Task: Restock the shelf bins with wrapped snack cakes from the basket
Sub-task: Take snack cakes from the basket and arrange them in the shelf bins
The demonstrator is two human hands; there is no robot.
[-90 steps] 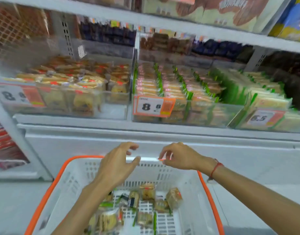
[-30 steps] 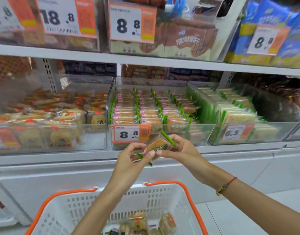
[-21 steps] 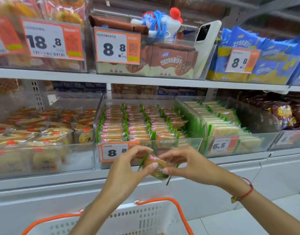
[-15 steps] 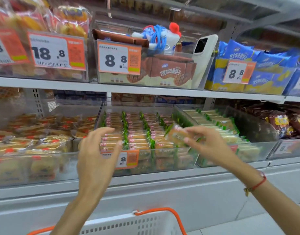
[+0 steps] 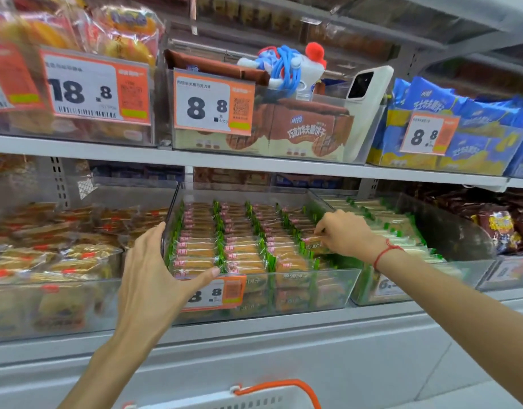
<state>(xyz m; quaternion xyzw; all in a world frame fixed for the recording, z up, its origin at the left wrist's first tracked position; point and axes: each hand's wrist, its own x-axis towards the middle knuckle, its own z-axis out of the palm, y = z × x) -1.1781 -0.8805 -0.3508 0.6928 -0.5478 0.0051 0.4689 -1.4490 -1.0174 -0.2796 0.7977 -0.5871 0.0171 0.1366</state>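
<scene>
At one o'clock over the clear plastic shelf bin (image 5: 313, 286), my right hand (image 5: 344, 233), at the basket (image 5: 272, 397) seconds ago, pinches a green-edged wrapped snack cake (image 5: 312, 242) into its row; my left hand (image 5: 154, 278), spread, steadies the bin's corner.

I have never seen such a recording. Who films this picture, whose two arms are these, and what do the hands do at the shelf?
A person wears a camera on the head, so you see their own arms from above. The left hand rests open on the corner of the clear bin, steadying it. The right hand pinches one wrapped snack cake and sets it among the rows in that bin. Below, the rim of the basket shows. Price tags and other snacks fill the shelves around.
</scene>
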